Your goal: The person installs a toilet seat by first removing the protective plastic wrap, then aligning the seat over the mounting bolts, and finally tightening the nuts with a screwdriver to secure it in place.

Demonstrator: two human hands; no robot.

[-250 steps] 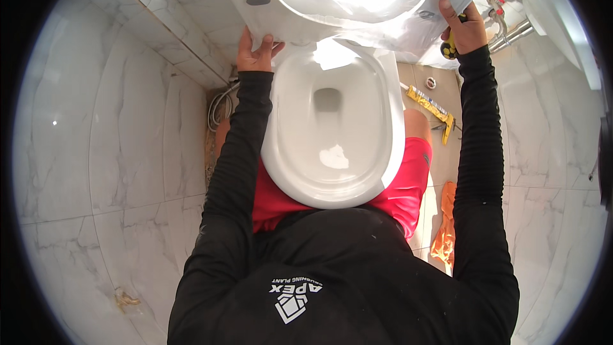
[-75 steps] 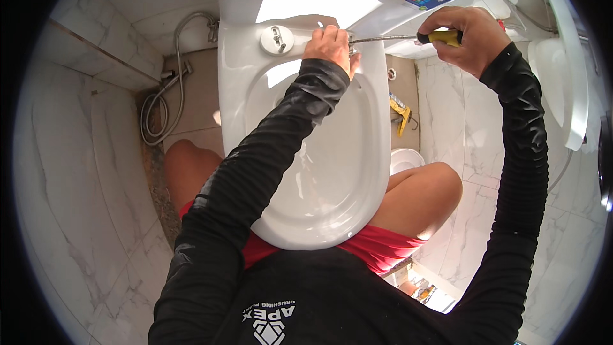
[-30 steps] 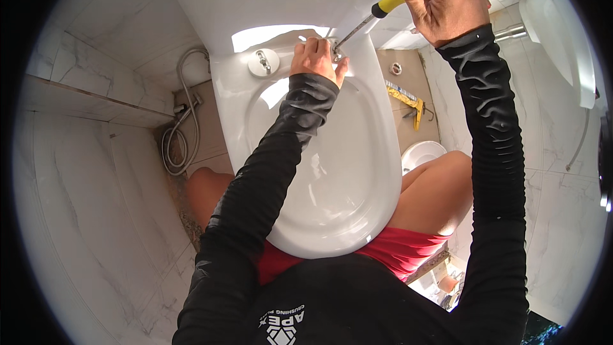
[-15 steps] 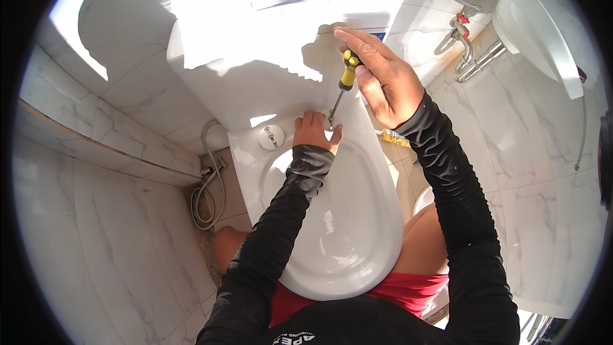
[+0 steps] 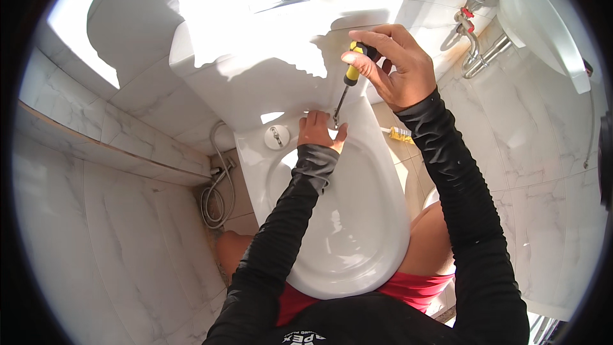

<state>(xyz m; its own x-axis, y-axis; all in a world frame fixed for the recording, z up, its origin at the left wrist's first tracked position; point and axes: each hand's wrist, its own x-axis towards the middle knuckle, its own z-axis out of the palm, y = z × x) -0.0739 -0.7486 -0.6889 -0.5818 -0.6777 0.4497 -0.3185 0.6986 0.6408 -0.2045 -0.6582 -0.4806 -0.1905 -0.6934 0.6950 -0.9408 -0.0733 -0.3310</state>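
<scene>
Yellow-black screwdriver (image 5: pixel 350 78) over right rear of toilet bowl (image 5: pixel 393 223); long axis slanting from right hand (image 5: pixel 403 67) down and leftward to metal fitting (image 5: pixel 336 121) on bowl's flat rear; tip at fitting, exact seating too small to tell. Handle grasped between right thumb and fingers. Left hand (image 5: pixel 315 130) nearer to tip, just left of fitting, against bowl's rear; grip underneath hidden, cannot tell. Round white hinge base (image 5: pixel 271 137) at bowl's left rear. Bright reflections inside bowl. Cistern (image 5: pixel 281 89) behind bowl, closed on top, contents hidden
</scene>
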